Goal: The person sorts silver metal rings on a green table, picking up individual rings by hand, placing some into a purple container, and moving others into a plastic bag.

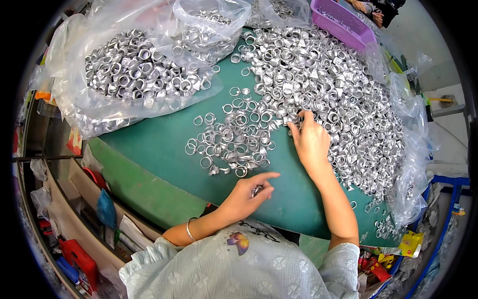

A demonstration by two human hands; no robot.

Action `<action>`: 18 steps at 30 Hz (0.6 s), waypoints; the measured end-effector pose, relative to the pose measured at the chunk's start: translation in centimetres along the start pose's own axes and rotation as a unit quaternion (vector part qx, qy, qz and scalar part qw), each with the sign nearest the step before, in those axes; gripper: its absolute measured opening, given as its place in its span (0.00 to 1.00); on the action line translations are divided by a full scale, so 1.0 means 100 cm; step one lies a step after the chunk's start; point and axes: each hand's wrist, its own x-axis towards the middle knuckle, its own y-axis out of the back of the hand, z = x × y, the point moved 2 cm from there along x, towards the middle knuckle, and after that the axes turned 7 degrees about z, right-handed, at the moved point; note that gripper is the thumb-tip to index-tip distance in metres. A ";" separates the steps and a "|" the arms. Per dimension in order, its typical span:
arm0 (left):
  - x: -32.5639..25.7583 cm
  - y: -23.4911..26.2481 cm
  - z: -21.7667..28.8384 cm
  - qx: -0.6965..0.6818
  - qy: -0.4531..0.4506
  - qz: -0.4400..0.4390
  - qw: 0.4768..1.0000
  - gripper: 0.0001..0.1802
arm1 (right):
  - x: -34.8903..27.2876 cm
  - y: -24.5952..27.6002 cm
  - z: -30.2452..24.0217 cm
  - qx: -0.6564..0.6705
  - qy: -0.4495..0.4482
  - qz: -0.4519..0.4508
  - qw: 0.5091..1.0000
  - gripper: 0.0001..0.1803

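Right hand (pixel 311 142) flat, fingers spread and apart, fingertips laid on the near left edge of the big heap of silver rings (pixel 328 94), clamped on nothing visible. Left hand (pixel 249 192) lower and nearer the body, curled together around a small metal ring (pixel 257 190) pinched between thumb and fingers, index finger stretched out to the right over the green table (pixel 159 139). Directly ahead of the left hand, up and slightly left, a thin scatter of loose rings (pixel 231 137), lying flat and mostly apart from one another, nearest ones just beyond the fingertips. Big heap lying up and right from the right hand, spreading away toward the far right edge of the table, so right hand clearly the nearer to it, left hand the nearer to the scatter. Round pieces, no long axis to speak of. Far left, a clear plastic bag (pixel 129 70) full of the same rings, well apart from both hands. Far top, a purple tray (pixel 343 22) beyond the heap. Nothing between either hand and the rings closest to it.
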 end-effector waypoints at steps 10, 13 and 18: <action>-0.007 -0.006 -0.002 0.005 0.004 -0.025 1.000 0.15 | -0.004 0.003 0.005 0.116 -0.011 -0.040 0.992 0.13; -0.009 -0.007 0.000 0.003 -0.002 -0.029 1.000 0.15 | -0.019 0.005 0.006 0.142 -0.027 -0.046 0.988 0.11; -0.012 -0.007 -0.003 0.004 -0.004 -0.027 1.000 0.14 | -0.057 0.022 0.003 0.214 -0.039 -0.083 0.973 0.10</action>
